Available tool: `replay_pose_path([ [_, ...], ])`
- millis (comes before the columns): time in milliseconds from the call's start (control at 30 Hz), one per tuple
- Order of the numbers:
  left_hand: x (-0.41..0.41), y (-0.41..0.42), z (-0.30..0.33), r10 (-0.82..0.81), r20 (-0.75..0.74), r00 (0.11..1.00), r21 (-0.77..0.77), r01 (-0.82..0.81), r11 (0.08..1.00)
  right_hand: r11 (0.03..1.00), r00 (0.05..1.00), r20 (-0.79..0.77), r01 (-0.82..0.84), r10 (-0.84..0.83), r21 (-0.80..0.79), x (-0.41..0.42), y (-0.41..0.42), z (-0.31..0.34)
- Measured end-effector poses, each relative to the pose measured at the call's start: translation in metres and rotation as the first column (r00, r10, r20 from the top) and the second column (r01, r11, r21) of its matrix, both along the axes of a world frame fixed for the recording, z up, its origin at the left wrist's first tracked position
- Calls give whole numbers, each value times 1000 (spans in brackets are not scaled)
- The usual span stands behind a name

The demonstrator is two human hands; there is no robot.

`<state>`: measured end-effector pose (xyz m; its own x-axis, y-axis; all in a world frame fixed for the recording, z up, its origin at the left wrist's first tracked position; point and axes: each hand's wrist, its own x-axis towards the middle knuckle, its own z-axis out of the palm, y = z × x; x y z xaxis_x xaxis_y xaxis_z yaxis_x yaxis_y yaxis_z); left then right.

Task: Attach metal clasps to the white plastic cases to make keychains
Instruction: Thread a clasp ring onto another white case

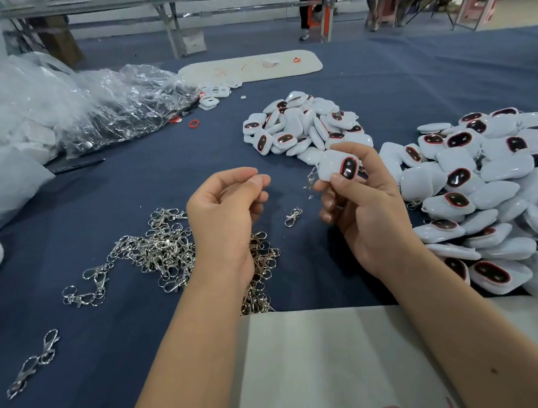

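Observation:
My right hand (pixel 362 205) grips a white plastic case (pixel 334 167) with a dark red-rimmed window, held above the blue table. A metal clasp (pixel 312 175) hangs from the case's left side. My left hand (pixel 229 200) hovers to the left with fingertips pinched together; nothing shows between them. A tangle of silver clasps (pixel 159 249) lies under my left wrist. One single clasp (pixel 293 217) lies between my hands. A small pile of cases (pixel 303 125) sits behind, and a large pile of cases (pixel 489 197) spreads at the right.
Crumpled clear plastic bags (pixel 107 105) fill the left side. A white oval tray (pixel 250 65) lies at the back. Stray clasps (pixel 36 362) sit near the front left. A white bag (pixel 327 371) covers my lap. Red rings (pixel 195 123) lie by the plastic bags.

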<state>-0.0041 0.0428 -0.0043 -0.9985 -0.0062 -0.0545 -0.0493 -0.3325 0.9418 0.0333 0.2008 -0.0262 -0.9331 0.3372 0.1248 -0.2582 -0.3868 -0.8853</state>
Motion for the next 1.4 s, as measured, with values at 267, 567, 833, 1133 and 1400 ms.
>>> replay_pose_path([
  [267,0,10,-10,-161,-287,944,-492,-1,870,998,999,37,19,-21,58,1,-1,0],
  [567,1,12,-20,-409,-269,872,-946,-159,283,908,909,90,391,-406,152,-6,-5,-9],
  [833,2,13,-20,-329,-336,882,-829,-111,548,702,795,16,525,-606,481,0,-6,-8],
  [1133,0,10,-14,-127,-355,926,-722,-186,667,169,890,-73,165,-451,972,-10,-23,-8],
  [1400,2,9,-16,-91,-345,934,-758,-221,613,-63,906,135,-174,-401,983,-58,-19,0],
])
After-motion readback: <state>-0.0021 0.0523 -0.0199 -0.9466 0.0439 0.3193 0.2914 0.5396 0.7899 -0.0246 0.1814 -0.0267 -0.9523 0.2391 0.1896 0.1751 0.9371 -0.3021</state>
